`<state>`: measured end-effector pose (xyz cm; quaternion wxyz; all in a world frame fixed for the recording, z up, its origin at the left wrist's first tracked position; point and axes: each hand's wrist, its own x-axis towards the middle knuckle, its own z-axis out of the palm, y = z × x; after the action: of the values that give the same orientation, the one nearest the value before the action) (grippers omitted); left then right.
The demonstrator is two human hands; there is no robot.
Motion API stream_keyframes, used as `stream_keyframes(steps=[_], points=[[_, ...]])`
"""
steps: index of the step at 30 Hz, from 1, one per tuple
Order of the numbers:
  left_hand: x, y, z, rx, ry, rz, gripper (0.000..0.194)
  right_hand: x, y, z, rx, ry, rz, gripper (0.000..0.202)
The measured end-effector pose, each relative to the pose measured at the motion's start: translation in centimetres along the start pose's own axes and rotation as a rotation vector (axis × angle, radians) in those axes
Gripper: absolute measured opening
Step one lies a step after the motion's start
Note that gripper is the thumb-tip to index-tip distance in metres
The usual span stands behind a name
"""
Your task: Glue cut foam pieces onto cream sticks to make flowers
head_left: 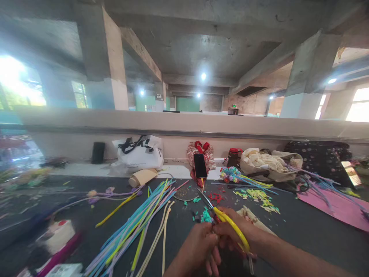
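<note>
My right hand (pixel 235 225) holds scissors with yellow handles (pixel 235 227); their metal blades point up and to the left, away from me. My left hand (pixel 198 244) meets it at the fingertips, fingers curled and closed. Whatever lies between the fingertips is too small and hidden to make out. Just beyond the hands is a heap of small teal pieces (pixel 206 215), with red pieces (pixel 216 198) a little farther back. To the left lies a bundle of long fuzzy pipe cleaners (pixel 135 223) in blue, yellow and lilac, beside several cream ones (pixel 165 232).
Short yellow pieces (pixel 261 198) lie to the right, before a cluster of coloured beads or flowers (pixel 230 175). A phone (pixel 200 165) leans on a patterned pouch at the back. A white bag (pixel 141 156), cloth bag (pixel 265 163), bottle (pixel 234 157) and pink sheet (pixel 334 207) surround the work area.
</note>
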<state>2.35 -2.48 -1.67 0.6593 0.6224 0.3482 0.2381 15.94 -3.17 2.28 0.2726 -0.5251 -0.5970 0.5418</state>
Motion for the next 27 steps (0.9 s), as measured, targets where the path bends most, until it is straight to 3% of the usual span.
stream_keyframes(steps=[7,10,14,21,27], points=[[-0.4,0.7,-0.1,-0.125,-0.012,0.088,0.026,0.4,0.1,-0.3,0.117,0.029,-0.085,0.035],[-0.6,1.0,-0.4,-0.152,0.025,0.025,0.034,0.5,-0.4,-0.4,0.076,0.055,-0.095,0.036],[-0.8,1.1,-0.8,-0.177,0.159,-0.074,0.048,1.1,-0.4,-1.4,-0.076,0.074,-0.118,0.029],[-0.9,0.9,-0.8,-0.103,0.129,-0.148,0.028,1.3,0.9,-2.4,-0.076,0.041,-0.195,0.028],[-0.6,0.5,-1.1,-0.128,0.093,-0.163,0.019,1.0,-0.1,-1.9,-0.111,0.076,-0.159,0.028]])
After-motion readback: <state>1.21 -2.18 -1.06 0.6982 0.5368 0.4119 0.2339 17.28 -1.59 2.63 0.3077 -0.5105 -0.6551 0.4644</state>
